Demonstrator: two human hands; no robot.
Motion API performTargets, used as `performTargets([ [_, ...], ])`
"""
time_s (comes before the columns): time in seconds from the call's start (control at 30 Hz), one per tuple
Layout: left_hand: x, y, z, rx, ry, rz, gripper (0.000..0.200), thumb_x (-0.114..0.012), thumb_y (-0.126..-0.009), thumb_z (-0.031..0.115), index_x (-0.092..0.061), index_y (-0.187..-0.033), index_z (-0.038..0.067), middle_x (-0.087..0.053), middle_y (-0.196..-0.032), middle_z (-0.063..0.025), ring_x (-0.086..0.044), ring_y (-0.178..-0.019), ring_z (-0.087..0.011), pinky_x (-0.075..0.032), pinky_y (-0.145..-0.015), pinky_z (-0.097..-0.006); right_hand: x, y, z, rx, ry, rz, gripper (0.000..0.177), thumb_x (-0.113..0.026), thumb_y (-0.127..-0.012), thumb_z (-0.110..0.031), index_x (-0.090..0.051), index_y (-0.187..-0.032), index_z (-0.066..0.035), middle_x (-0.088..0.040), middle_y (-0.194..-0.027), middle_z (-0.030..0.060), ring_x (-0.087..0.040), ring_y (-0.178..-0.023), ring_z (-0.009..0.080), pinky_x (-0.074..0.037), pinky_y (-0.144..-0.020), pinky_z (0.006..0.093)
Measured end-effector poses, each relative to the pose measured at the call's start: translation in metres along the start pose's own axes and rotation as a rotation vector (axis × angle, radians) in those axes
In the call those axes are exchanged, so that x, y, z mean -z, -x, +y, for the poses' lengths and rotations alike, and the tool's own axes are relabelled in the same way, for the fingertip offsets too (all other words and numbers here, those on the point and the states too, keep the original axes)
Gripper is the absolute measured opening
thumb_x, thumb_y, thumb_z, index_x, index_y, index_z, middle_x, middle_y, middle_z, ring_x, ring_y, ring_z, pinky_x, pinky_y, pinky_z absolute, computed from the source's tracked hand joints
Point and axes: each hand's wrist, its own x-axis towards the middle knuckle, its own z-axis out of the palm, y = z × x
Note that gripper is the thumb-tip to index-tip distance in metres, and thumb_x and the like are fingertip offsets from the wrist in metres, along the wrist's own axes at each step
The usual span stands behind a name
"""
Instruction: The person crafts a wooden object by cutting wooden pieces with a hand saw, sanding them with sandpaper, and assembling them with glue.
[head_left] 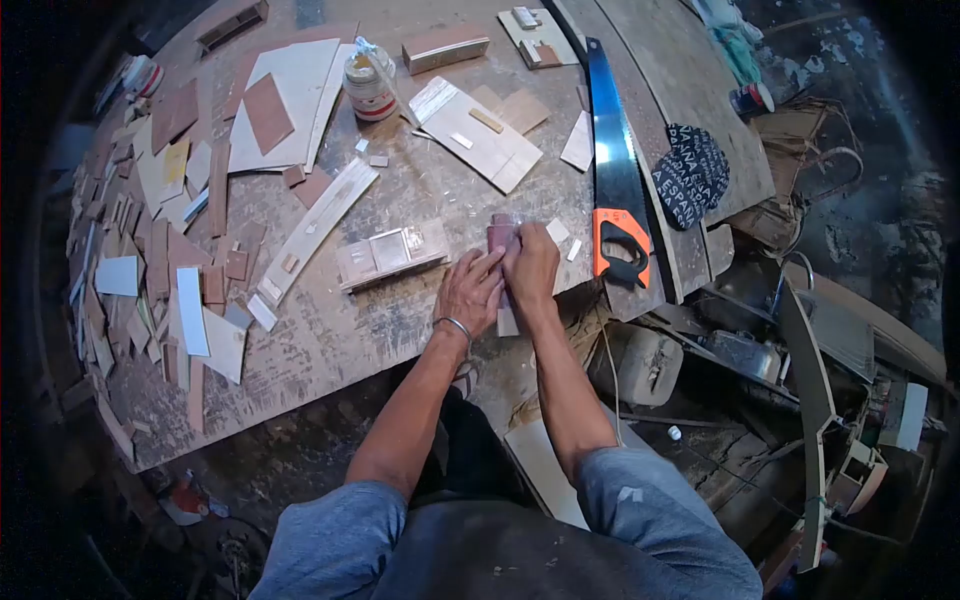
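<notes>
My left hand, with a bracelet at the wrist, lies at the table's front edge, its fingers pressed together against a narrow light wood strip. The strip's near end sticks out past the edge. Right beside it, my right hand is closed with curled fingers on a small reddish block at the strip's far end. My fingers hide most of the contact between block and strip. Left of my hands sits a small wooden box-like piece. Two small pale chips lie just right of my right hand.
A handsaw with an orange and black handle lies to the right, near a patterned dark cap. A jar with a brush stands at the back. Wood offcuts crowd the left side of the worktable.
</notes>
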Motion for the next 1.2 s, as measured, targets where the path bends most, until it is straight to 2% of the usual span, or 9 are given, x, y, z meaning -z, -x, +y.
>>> performTargets([
  [0.13,-0.005,0.000,-0.002,-0.011,0.026,0.063,0.028,-0.071,-0.086,0.012,-0.074,-0.114,0.007,-0.064,-0.136,-0.0045,-0.056,-0.124,-0.0345,-0.048,-0.101,-0.0464,0.013,0.057,-0.013,0.010,-0.141,0.086,0.006,-0.063,-0.081,0.003,-0.062,-0.087,0.001,-0.061,-0.083,0.0216,-0.062,-0.076,0.0434,-0.050,-0.067,0.0499],
  [0.27,-0.001,0.000,-0.002,-0.006,0.021,0.018,0.028,-0.071,-0.086,0.011,-0.074,-0.114,0.007,-0.064,-0.135,-0.0053,-0.056,-0.124,-0.0349,-0.049,-0.100,-0.0466,-0.009,0.008,0.006,0.066,-0.061,0.088,0.018,-0.063,-0.078,0.003,-0.066,-0.096,0.000,-0.063,-0.087,0.0237,-0.065,-0.083,0.0436,-0.052,-0.071,0.0487],
  [0.37,-0.002,-0.005,-0.001,-0.011,0.054,0.066,0.029,-0.070,-0.084,0.009,-0.074,-0.113,0.007,-0.065,-0.133,-0.0056,-0.056,-0.123,-0.0352,-0.049,-0.099,-0.0465,0.011,0.060,-0.003,0.060,-0.200,0.111,0.016,-0.062,-0.080,0.004,-0.066,-0.094,0.000,-0.063,-0.088,0.0241,-0.064,-0.082,0.0445,-0.050,-0.070,0.0502],
  [0.47,-0.002,0.008,0.001,-0.003,0.042,0.049,0.027,-0.070,-0.085,0.010,-0.074,-0.112,0.007,-0.066,-0.133,-0.0059,-0.057,-0.122,-0.0354,-0.049,-0.099,-0.0461,-0.006,0.006,0.004,-0.002,-0.161,0.070,0.011,-0.063,-0.082,0.002,-0.066,-0.091,0.001,-0.063,-0.086,0.0260,-0.064,-0.079,0.0455,-0.051,-0.072,0.0513],
  [0.57,-0.001,0.000,0.001,0.001,0.086,0.062,0.026,-0.070,-0.087,0.011,-0.074,-0.112,0.007,-0.065,-0.133,-0.0060,-0.056,-0.122,-0.0352,-0.049,-0.101,-0.0457,0.015,0.054,-0.008,-0.055,-0.156,0.050,0.005,-0.064,-0.084,-0.001,-0.066,-0.088,0.002,-0.062,-0.083,0.0266,-0.064,-0.078,0.0462,-0.052,-0.071,0.0508],
  [0.7,-0.004,0.001,-0.001,-0.003,0.029,0.049,0.028,-0.071,-0.088,0.014,-0.074,-0.115,0.009,-0.064,-0.136,-0.0039,-0.055,-0.124,-0.0332,-0.048,-0.102,-0.0446,-0.003,-0.014,0.016,-0.032,-0.152,0.095,0.013,-0.064,-0.089,-0.005,-0.071,-0.098,0.001,-0.067,-0.082,0.0226,-0.068,-0.074,0.0371,-0.054,-0.067,0.0436],
  [0.77,-0.001,0.000,-0.002,-0.007,0.024,0.064,0.028,-0.071,-0.088,0.014,-0.074,-0.115,0.009,-0.064,-0.136,-0.0040,-0.055,-0.123,-0.0326,-0.048,-0.102,-0.0450,0.028,-0.045,0.000,-0.338,-0.708,0.064,0.011,-0.071,-0.091,-0.007,-0.071,-0.097,0.002,-0.068,-0.081,0.0060,-0.062,-0.073,0.0120,-0.050,-0.065,0.0278],
  [0.93,-0.003,0.001,0.000,-0.026,0.074,0.074,0.027,-0.072,-0.087,0.013,-0.074,-0.114,0.008,-0.065,-0.133,-0.0066,-0.057,-0.120,-0.0349,-0.048,-0.102,-0.0454,0.109,-0.009,-0.038,-0.475,-1.302,0.021,0.031,-0.070,-0.092,0.000,-0.062,-0.121,0.005,-0.065,-0.094,0.0052,-0.062,-0.079,0.0114,-0.051,-0.071,0.0254],
  [1.2,-0.003,-0.001,-0.001,-0.058,0.042,0.069,0.027,-0.072,-0.088,0.013,-0.073,-0.115,0.008,-0.065,-0.133,-0.0091,-0.057,-0.119,-0.0363,-0.048,-0.101,-0.0457,0.134,0.007,-0.039,-0.550,-1.464,-0.012,0.035,-0.069,-0.093,0.001,-0.061,-0.127,0.005,-0.066,-0.099,0.0072,-0.062,-0.080,0.0117,-0.051,-0.071,0.0248],
])
